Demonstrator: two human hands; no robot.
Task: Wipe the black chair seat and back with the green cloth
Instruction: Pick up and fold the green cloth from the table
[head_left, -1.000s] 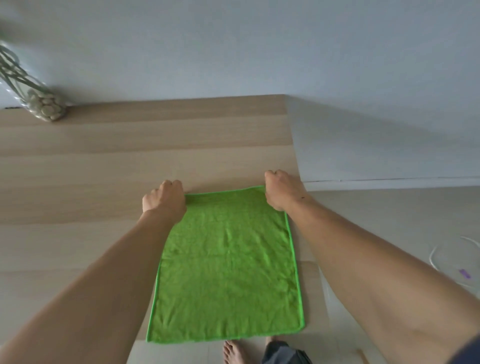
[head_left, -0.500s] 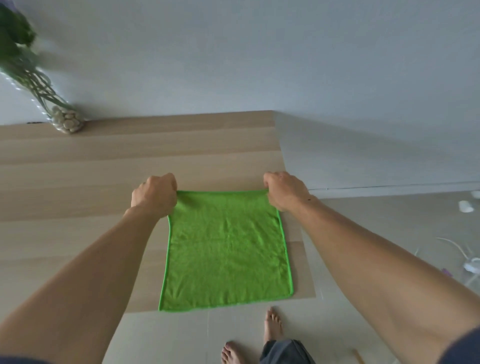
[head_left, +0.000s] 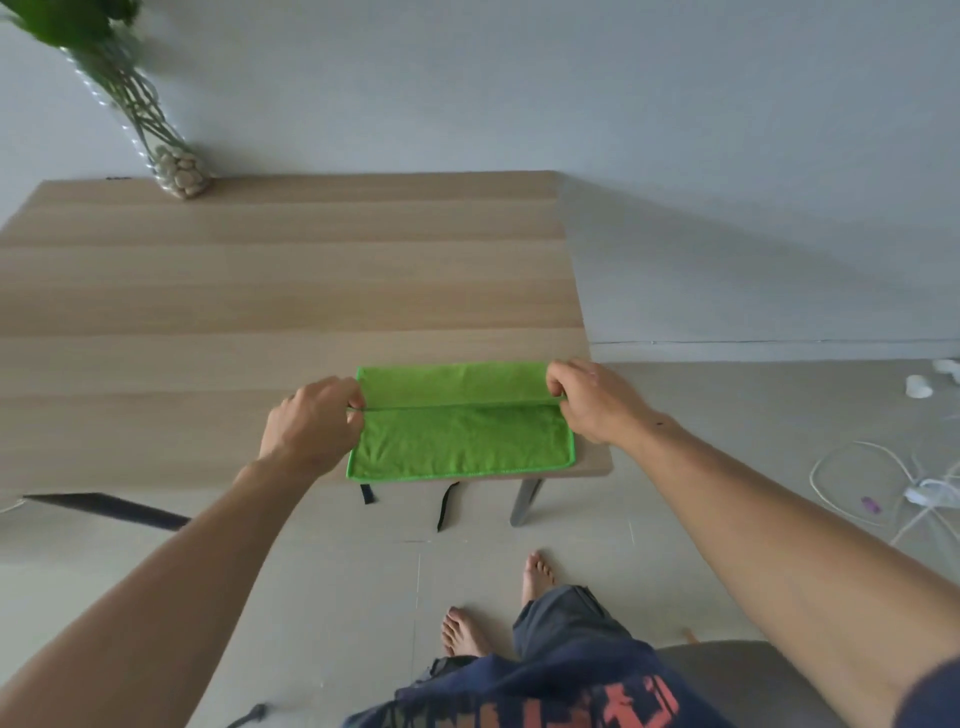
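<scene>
The wooden table (head_left: 291, 291) filled most of the view. I stood at its near right corner. On that corner lay the green cloth (head_left: 462, 441), partly doubled over, its near hem flush with the table edge. My left hand (head_left: 311, 426) and right hand (head_left: 592, 400) each pinched one end of the folded-over edge, fingers closed on the fabric. No black chair was clearly in view. Judged risk: an uneven pull could skew the fold or drag the cloth off the edge.
</scene>
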